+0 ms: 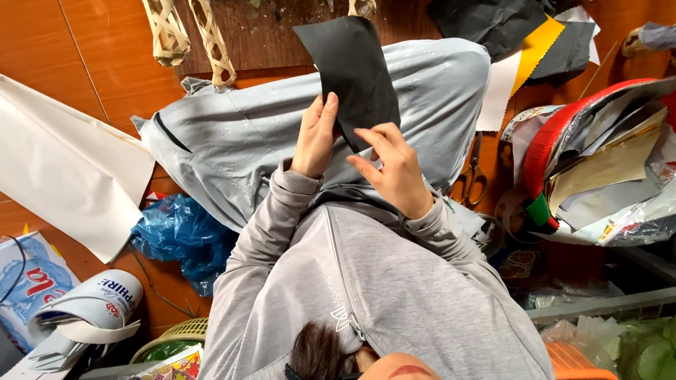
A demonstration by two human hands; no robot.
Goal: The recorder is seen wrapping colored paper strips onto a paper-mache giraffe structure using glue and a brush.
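A black sheet of paper or fabric (352,67) stands up over my lap, its lower edge between both hands. My left hand (316,137) grips the sheet's lower left edge with thumb and fingers closed on it. My right hand (393,169) pinches the lower right corner between fingertips. Both hands rest above my grey-trousered knees (232,137) and grey zipped jacket (366,281).
A large white sheet (63,169) lies on the wooden floor at left, a blue plastic bag (179,236) beside my leg. Scissors (473,179) lie at right near a red-rimmed basket (546,141) stuffed with paper sheets. Black, yellow and white sheets (528,42) sit at top right.
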